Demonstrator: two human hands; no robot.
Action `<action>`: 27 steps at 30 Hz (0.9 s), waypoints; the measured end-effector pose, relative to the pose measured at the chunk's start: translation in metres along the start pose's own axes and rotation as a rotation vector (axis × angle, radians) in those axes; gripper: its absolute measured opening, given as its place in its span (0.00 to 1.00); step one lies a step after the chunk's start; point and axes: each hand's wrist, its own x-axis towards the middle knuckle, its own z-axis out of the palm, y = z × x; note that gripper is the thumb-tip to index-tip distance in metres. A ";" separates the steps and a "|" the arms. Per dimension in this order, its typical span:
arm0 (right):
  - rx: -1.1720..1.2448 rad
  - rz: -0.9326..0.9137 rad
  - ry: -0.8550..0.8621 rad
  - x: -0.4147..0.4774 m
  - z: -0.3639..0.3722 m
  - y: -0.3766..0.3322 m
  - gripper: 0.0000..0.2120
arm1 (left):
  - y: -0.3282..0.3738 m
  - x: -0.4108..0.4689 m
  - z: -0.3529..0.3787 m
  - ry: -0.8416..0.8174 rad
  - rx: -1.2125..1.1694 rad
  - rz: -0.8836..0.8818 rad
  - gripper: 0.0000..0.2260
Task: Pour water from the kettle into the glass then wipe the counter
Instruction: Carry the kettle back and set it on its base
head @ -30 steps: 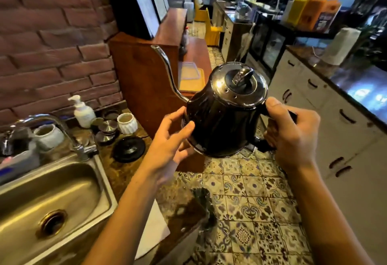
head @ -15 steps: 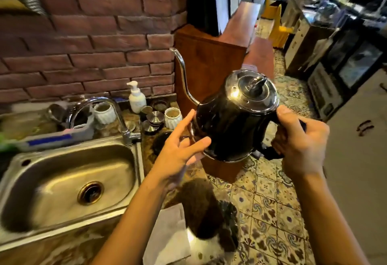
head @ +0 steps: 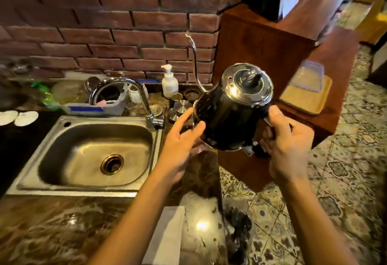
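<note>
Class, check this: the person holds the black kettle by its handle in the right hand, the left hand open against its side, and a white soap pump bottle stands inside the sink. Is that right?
Not quite. The head view shows the soap pump bottle standing on the counter by the brick wall, behind the sink, not inside it. The rest holds: the right hand grips the kettle handle, and the left hand lies open against its side.

The kettle is gleaming black under a silver lid, the desk showing brown marbling, the floor wearing patterned tiles.
</note>
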 end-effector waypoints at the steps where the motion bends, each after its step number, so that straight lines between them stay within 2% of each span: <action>1: 0.022 0.017 -0.015 0.004 0.001 0.008 0.30 | -0.006 0.005 0.000 0.042 -0.012 -0.004 0.35; 6: 0.055 0.066 -0.097 0.013 0.011 0.053 0.27 | -0.032 0.029 -0.008 0.177 -0.030 -0.033 0.23; 11: 0.006 0.148 -0.244 0.010 0.032 0.090 0.28 | -0.051 0.055 -0.028 0.278 -0.019 -0.077 0.26; 15: -0.006 0.209 -0.330 0.010 0.051 0.116 0.27 | -0.066 0.075 -0.047 0.362 0.020 -0.102 0.16; 18: -0.026 0.237 -0.401 0.007 0.065 0.137 0.17 | -0.077 0.088 -0.059 0.406 0.026 -0.129 0.12; 25: -0.027 0.354 -0.406 -0.002 0.098 0.176 0.10 | -0.099 0.113 -0.082 0.491 0.023 -0.179 0.12; 27: 0.024 0.401 -0.409 -0.003 0.105 0.186 0.12 | -0.101 0.117 -0.086 0.515 0.015 -0.192 0.13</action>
